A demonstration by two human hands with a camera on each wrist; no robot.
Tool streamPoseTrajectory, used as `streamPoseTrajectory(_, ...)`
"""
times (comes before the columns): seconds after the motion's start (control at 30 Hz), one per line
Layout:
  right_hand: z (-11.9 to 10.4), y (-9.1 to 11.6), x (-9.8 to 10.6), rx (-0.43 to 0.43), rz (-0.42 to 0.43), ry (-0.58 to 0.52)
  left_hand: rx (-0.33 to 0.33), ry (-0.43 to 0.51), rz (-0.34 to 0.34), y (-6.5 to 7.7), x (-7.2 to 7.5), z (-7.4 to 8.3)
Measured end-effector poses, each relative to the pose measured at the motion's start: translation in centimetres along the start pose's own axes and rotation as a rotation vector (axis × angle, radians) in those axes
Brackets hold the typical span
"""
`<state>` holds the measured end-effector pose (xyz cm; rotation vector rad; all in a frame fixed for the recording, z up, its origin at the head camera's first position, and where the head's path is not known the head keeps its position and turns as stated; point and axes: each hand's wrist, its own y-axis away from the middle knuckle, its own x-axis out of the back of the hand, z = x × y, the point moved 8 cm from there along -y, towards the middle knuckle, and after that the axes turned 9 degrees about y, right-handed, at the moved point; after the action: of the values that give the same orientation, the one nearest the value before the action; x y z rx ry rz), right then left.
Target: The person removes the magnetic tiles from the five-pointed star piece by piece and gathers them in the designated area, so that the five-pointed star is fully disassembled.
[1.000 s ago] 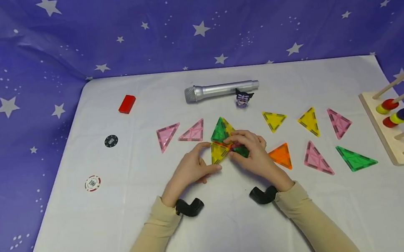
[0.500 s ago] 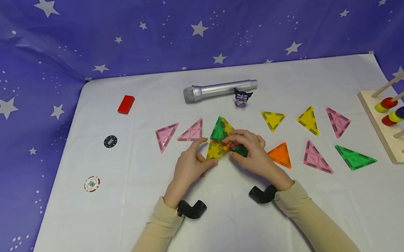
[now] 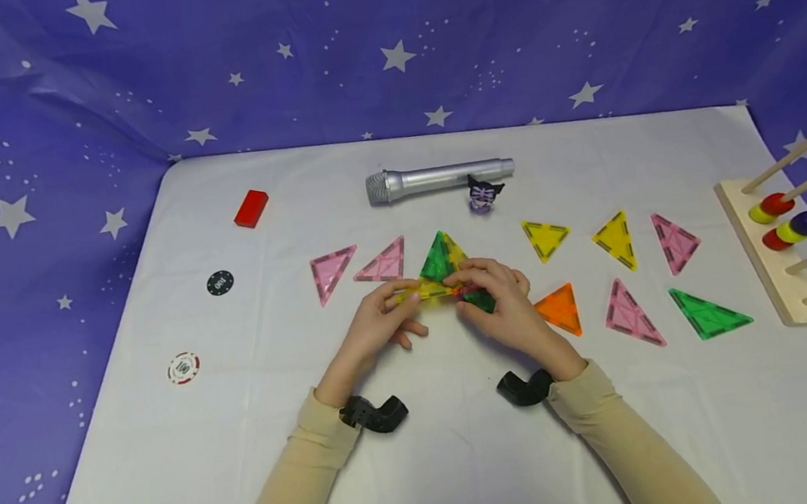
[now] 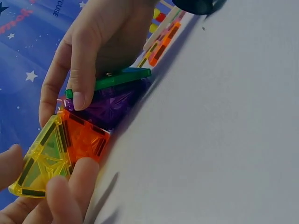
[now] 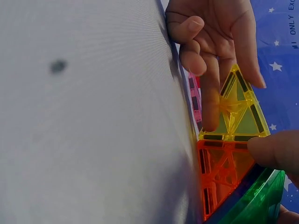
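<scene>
Near the table's middle, my right hand grips a cluster of see-through magnetic tiles, its thumb over the purple tile and the green tile. An orange triangular tile stands upright beside the purple one. My left hand holds a yellow triangular tile between thumb and fingers. The yellow tile's lower edge runs along the orange tile's upper edge in the right wrist view. Another green tile and a yellow part show behind the hands. My right palm covers some of the cluster.
Pink tiles lie left of the cluster; yellow, orange, pink and green tiles lie right. Behind are a silver microphone and a small figure. A wooden peg stacker stands right; a red block and chips lie left.
The yellow tile has swung up from facing the camera to nearly edge-on. My left thumb and fingers have shifted to its outer end. The right hand has stayed in place.
</scene>
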<state>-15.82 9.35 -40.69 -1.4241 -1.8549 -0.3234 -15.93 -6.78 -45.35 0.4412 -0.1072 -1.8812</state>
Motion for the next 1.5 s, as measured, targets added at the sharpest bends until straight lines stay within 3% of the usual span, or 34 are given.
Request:
streamPoseTrajectory(0.33,0.1,0.0,-0.1,-0.006,-0.020,0.013,-0.004,0.098,0.031,0.0,0.5,0.2)
streamPoseTrajectory(0.47,0.1,0.0,0.0,-0.016,-0.018,0.008,-0.030,0.131,0.050,0.4,1.3,1.3)
streamPoseTrajectory(0.57,0.2,0.1,0.0,-0.019,-0.012,0.000,-0.063,0.142,0.090,0.8,2.8,2.8)
streamPoseTrajectory(0.67,0.3,0.1,0.0,-0.016,-0.005,-0.009,-0.122,0.163,0.186,1.6,5.3,4.7)
streamPoseTrajectory(0.77,0.3,0.1,0.0,-0.012,-0.002,-0.011,-0.163,0.174,0.343,2.8,8.6,6.0)
streamPoseTrajectory(0.9,0.3,0.1,0.0,-0.012,-0.001,-0.006,-0.156,0.172,0.535,4.3,12.5,6.4)
streamPoseTrajectory(1.0,0.3,0.1,-0.1,-0.011,-0.003,-0.007,-0.134,0.116,0.640,4.9,14.3,6.1)
streamPoseTrajectory(1.13,0.3,0.1,-0.1,-0.009,-0.006,-0.011,-0.117,-0.055,0.720,5.2,15.5,5.8)
streamPoseTrajectory(1.3,0.3,0.1,-0.1,-0.007,-0.015,-0.012,-0.103,-0.243,0.759,5.4,16.2,5.7)
streamPoseTrajectory(1.5,0.3,0.1,-0.1,-0.010,-0.029,-0.019,-0.053,-0.435,0.754,5.7,16.2,6.1)
